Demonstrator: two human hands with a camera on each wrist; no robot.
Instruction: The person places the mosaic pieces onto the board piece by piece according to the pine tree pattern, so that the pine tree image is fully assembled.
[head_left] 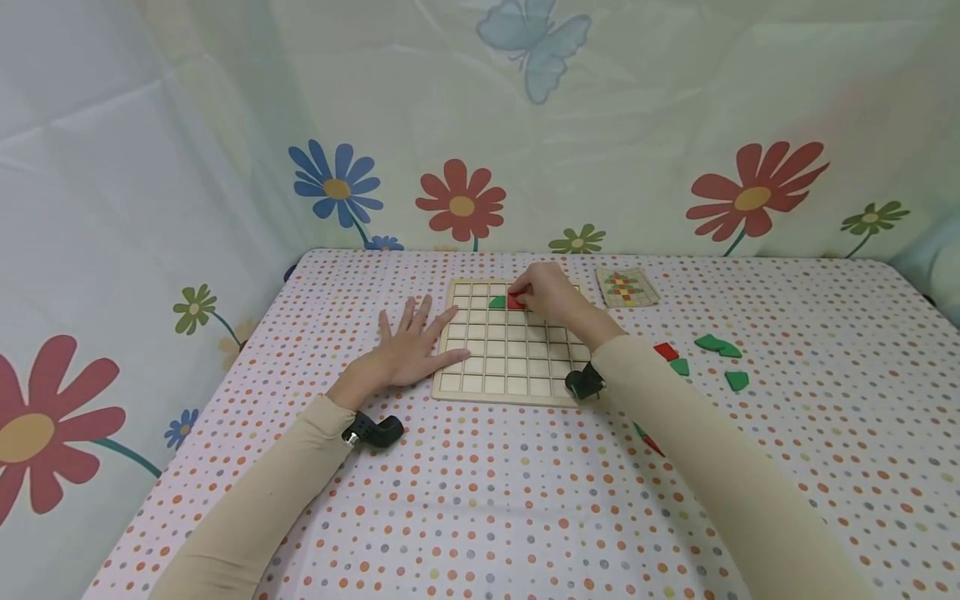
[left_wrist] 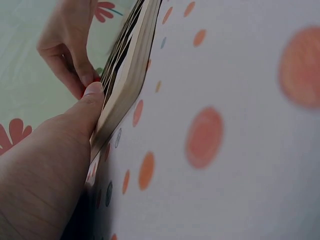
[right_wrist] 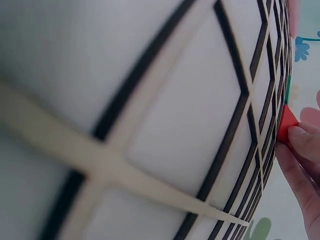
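Observation:
A wooden grid board [head_left: 495, 364] with square cells lies on the table. My left hand [head_left: 408, 350] rests at its left edge with fingers spread, the thumb and a fingertip touching the frame. My right hand [head_left: 551, 293] pinches a red piece [head_left: 514, 302] between thumb and fingers at a cell in the upper part of the board. Just left of it, a green piece [head_left: 497, 302] with a rounded corner sits in a cell. In the right wrist view the red piece [right_wrist: 286, 123] is tilted up from the grid, one edge near the board.
Right of the board are a red square [head_left: 665, 352], a green piece [head_left: 679, 367] and several other green pieces [head_left: 737, 381]. A small pattern card [head_left: 627, 287] lies at the board's upper right. Partly behind the right sleeve [head_left: 675, 442] are more pieces [head_left: 648, 439].

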